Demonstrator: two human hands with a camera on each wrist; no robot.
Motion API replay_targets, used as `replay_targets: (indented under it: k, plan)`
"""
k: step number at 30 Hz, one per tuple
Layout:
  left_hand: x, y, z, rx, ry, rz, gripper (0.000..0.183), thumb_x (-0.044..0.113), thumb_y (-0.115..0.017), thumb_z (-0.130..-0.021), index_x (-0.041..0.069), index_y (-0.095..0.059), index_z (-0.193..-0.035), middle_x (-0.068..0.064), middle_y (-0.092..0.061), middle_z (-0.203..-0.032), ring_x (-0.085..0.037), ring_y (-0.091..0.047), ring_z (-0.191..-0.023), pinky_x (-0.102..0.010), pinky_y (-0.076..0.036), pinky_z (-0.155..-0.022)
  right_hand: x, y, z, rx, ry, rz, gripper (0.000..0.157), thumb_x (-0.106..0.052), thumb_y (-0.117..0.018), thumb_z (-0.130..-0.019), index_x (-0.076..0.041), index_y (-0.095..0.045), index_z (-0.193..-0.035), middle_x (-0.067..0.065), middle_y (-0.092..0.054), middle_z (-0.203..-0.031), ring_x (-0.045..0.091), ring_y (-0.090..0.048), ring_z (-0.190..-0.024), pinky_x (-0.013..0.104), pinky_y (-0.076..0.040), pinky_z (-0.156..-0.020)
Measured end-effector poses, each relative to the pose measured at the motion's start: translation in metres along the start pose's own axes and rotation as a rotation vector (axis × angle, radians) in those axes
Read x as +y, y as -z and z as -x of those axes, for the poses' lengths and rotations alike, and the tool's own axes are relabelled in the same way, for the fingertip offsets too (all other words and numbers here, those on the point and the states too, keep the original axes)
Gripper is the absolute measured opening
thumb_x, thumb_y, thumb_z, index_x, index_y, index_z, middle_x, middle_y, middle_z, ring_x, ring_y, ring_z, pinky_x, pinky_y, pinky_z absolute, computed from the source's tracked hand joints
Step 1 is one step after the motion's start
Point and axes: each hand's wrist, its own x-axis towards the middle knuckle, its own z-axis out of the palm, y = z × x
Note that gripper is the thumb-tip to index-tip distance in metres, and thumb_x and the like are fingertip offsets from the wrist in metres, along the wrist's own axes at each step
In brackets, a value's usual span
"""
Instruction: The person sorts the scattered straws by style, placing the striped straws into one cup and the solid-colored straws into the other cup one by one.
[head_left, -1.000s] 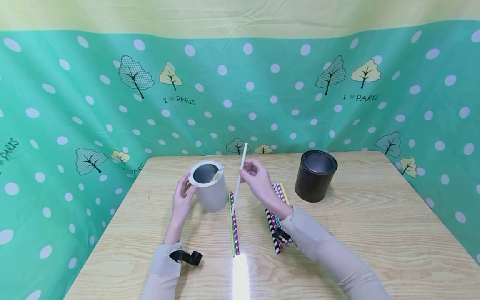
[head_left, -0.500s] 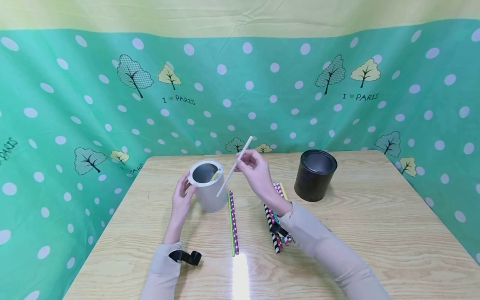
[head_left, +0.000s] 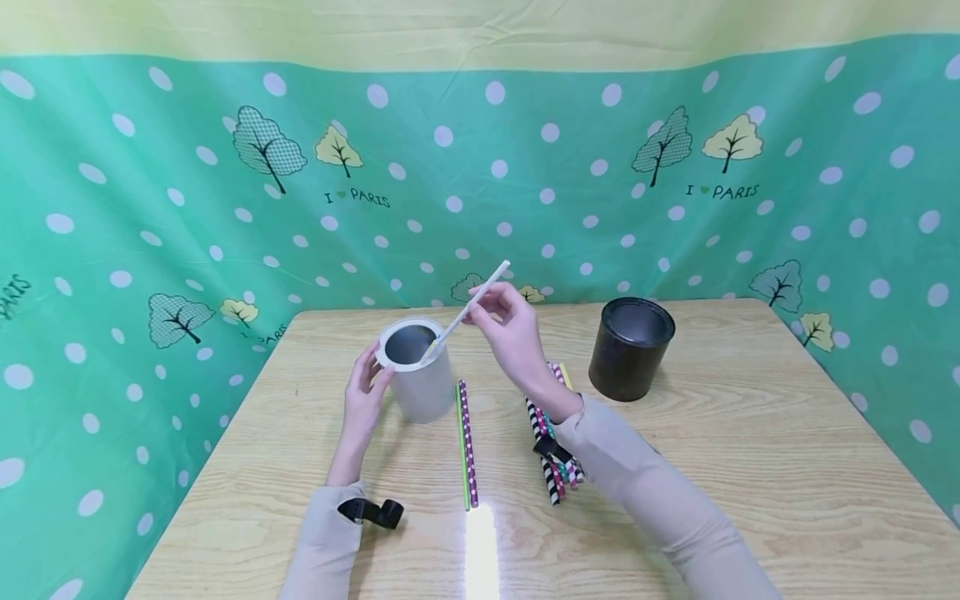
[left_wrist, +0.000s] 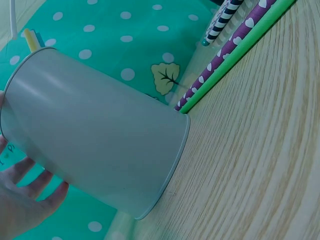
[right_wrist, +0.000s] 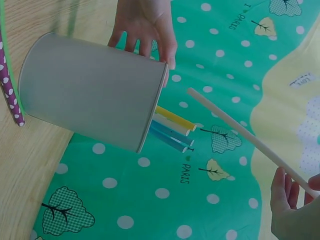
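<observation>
Near the far edge of pale wood-grain desk (head_left: 750, 417), leftish: left hand (head_left: 363, 398) curled round rim of grey cylindrical can (head_left: 422, 396), yellow, white and blue straws (right_wrist: 171, 125) inside, bottoms hidden. Then green straw (head_left: 462, 450) beside purple heart-print straw (head_left: 469, 450), aimed at near edge. Plain white straw (head_left: 453, 327) pinched in right hand (head_left: 516, 342), tip just off the can's mouth. Patterned straw pile (head_left: 554, 485) kinda blocked by right sleeve (head_left: 652, 500). Glossy dark brown cylindrical can (head_left: 626, 367), far edge, rightish.

"I PARIS" (head_left: 357, 198) printed on the green dotted cloth (head_left: 465, 167), a small heart (head_left: 341, 195) set between the words, the slogan repeated farther right, "PARIS" (head_left: 15, 288) seen again at the left edge
</observation>
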Motion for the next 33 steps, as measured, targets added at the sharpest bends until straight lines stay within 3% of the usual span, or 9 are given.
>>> replay_targets:
  k: [14,24,33]
  plan:
    - [-0.004,0.002,-0.003,0.003,0.015,0.01,0.048,0.003,-0.049,-0.089,0.004,-0.033,-0.134,-0.013,-0.038,-0.134,-0.014,-0.04,-0.111,-0.019,-0.037,-0.09,0.008,-0.013,-0.003,-0.037,0.034,0.067,0.022,0.007,-0.055,-0.081,0.01,-0.051,-0.102,0.02,-0.054,-0.096,0.026,-0.056,-0.086,0.027,-0.05,-0.078]
    - [-0.002,0.0,-0.002,0.003,0.017,0.005,0.048,0.002,-0.049,-0.089,0.003,-0.033,-0.134,-0.014,-0.038,-0.135,-0.012,-0.041,-0.11,-0.022,-0.035,-0.091,-0.013,-0.02,0.006,-0.07,-0.031,0.141,0.023,0.007,-0.054,-0.081,0.011,-0.051,-0.104,0.025,-0.054,-0.101,0.031,-0.053,-0.094,0.024,-0.048,-0.083]
    - [-0.003,0.0,-0.002,0.012,0.003,0.023,0.048,0.0,-0.049,-0.088,0.001,-0.032,-0.134,-0.017,-0.038,-0.134,-0.01,-0.042,-0.107,-0.018,-0.037,-0.088,-0.004,-0.013,0.011,-0.069,-0.048,0.201,0.025,0.004,-0.056,-0.081,0.011,-0.051,-0.105,0.022,-0.055,-0.098,0.03,-0.054,-0.092,0.025,-0.048,-0.082]
